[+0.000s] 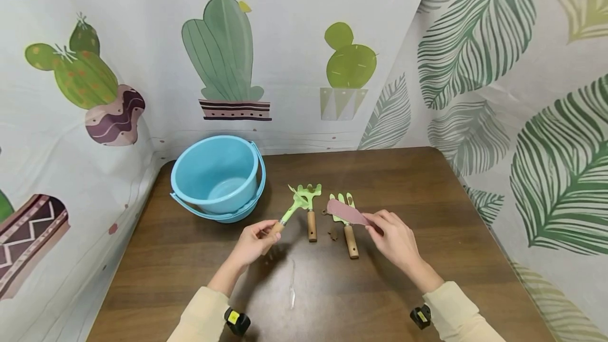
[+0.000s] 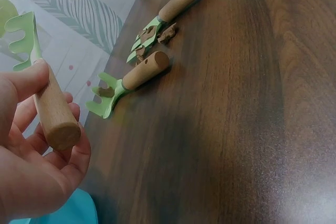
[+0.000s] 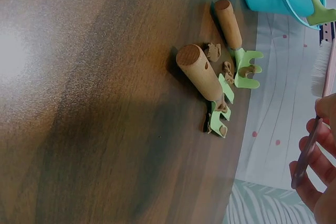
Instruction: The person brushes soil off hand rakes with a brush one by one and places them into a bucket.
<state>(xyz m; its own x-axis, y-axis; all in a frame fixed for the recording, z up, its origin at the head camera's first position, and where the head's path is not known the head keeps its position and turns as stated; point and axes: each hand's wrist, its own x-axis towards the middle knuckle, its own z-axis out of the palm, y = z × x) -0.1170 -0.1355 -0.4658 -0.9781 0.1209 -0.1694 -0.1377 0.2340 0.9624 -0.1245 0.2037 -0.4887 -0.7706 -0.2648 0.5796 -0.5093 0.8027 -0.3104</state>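
Note:
My left hand (image 1: 253, 243) holds a small garden rake by its wooden handle (image 2: 55, 108), its green tines (image 1: 298, 202) raised over the table. In my right hand (image 1: 395, 239) is a pink brush (image 1: 347, 212), gripped by the handle; its white bristles (image 3: 321, 69) show in the right wrist view. Between the hands lie a second green rake (image 1: 311, 220) and a green hand fork (image 1: 350, 239), both wooden-handled. The brush overlaps the fork's head in the head view. Brown clumps cling to the fork's tines, and a loose brown lump (image 2: 168, 33) lies beside it.
A light-blue bucket (image 1: 216, 173) with its handle down stands at the table's back left, near my left hand. The dark wooden table (image 1: 404, 178) ends at a cloth backdrop (image 1: 294, 25) printed with cacti and leaves.

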